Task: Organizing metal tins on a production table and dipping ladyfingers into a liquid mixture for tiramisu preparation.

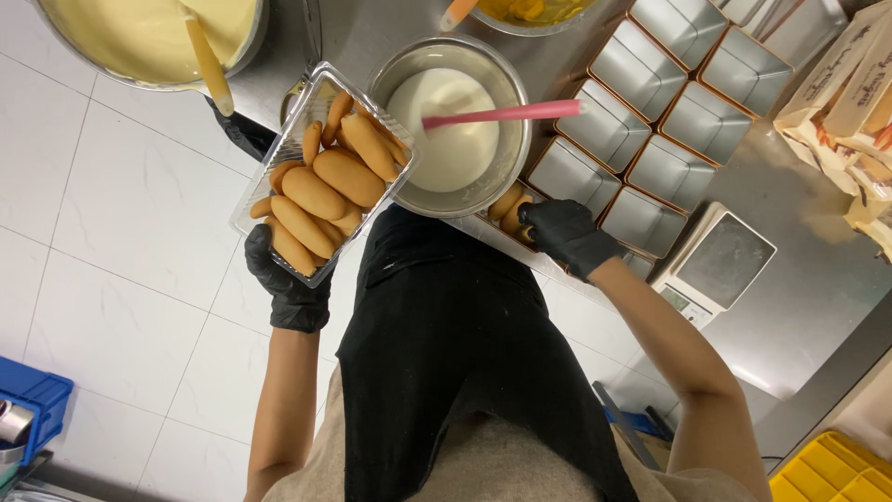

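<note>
My left hand (pixel 286 279), in a black glove, holds a clear plastic tray (pixel 307 121) from below; the tray is filled with several oblong golden sponge biscuits (pixel 321 191). My right hand (pixel 564 232), also gloved in black, presses biscuits (pixel 509 206) into a small rectangular metal tin at the counter's near edge. Between the hands stands a steel bowl (pixel 506 88) of white liquid with a pink spatula (pixel 502 114) lying across it.
Several empty rectangular metal tins (pixel 641 139) stand in rows on the steel counter. A digital scale (pixel 720 265) sits beside them. A large bowl of pale cream (pixel 139 37) with a yellow spatula is at upper left. Biscuit packages (pixel 850 93) lie at right. White tiled floor below.
</note>
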